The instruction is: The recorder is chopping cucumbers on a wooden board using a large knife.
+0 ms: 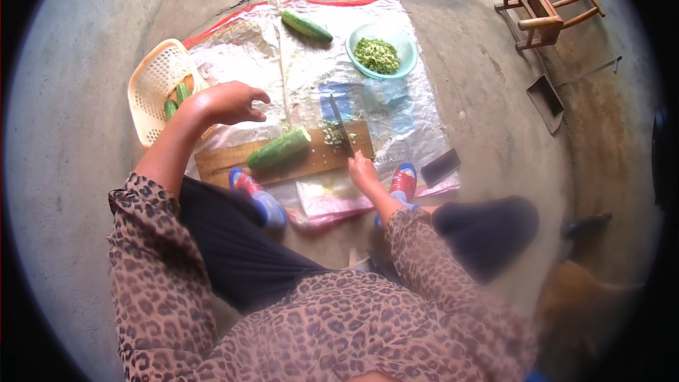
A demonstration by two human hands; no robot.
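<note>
My right hand (363, 170) grips the handle of a kitchen knife (341, 124), whose blade points away from me over the right part of a wooden cutting board (228, 163). Small chopped pieces (333, 136) lie beside the blade. A large green cucumber (278, 148) with a cut, pale right end rests slantwise on the board. Above the mat, left of the knife, my left hand (233, 103) is empty with its thumb and fingers apart. It is near a cream plastic basket (150, 82) holding more cucumbers (182, 93). A turquoise bowl (408, 58) contains chopped green pieces (376, 55).
Another cucumber (306, 26) lies on the far part of the plastic sheet (244, 48). At the sheet's right edge is a dark rectangular object (441, 167). My feet flank the board. A wooden chair (546, 8) and a long-handled dustpan (545, 103) are farther right on the concrete floor.
</note>
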